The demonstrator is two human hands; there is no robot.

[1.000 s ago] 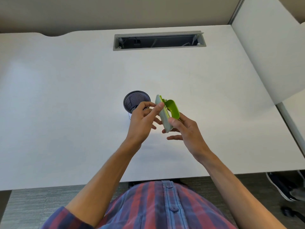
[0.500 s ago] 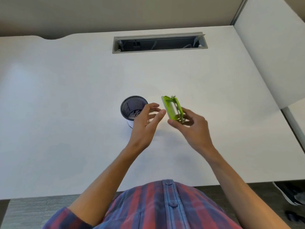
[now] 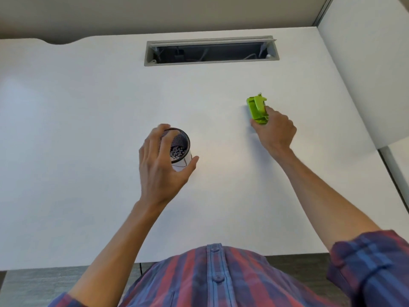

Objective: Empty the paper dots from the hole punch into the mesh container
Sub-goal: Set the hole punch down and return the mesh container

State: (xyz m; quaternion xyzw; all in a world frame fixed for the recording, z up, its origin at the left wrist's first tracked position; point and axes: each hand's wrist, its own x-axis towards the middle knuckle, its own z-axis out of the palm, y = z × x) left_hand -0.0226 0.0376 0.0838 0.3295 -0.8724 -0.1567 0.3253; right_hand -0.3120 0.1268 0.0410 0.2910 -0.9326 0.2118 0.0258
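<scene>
Nearest the camera, a plaid shirt (image 3: 212,282) w/ rolled sleeves is filling the bottom edge, both forearms reaching out over the white counter (image 3: 66,151).

The left hand (image 3: 161,165) is curling round the mesh container (image 3: 180,149): thumb on the near right side of its wall, fingers spread over the far left rim, half open. Whether it's gripping or just cupping the thing can't be told. The container is standing upright on the counter, roughly centre. It's a small dark wire-mesh cup w/ a pale lower band, and white paper dots (image 3: 177,152) are lying in its bottom.

Further out & to the right, the right hand (image 3: 273,131) is pinching the near end of the lime-green hole punch (image 3: 256,109), fingers closed on it. The punch is sitting low at the counter, well apart from the container; contact w/ the surface can't be confirmed. Its chip tray isn't visible from here.

Judgement: dots are already in the cup and the punch is being held away from it, so the emptying looks done or nearly so. What's left is prob. just letting go of both.

Farthest back, an open cable slot (image 3: 211,50) is cutting through the counter.
</scene>
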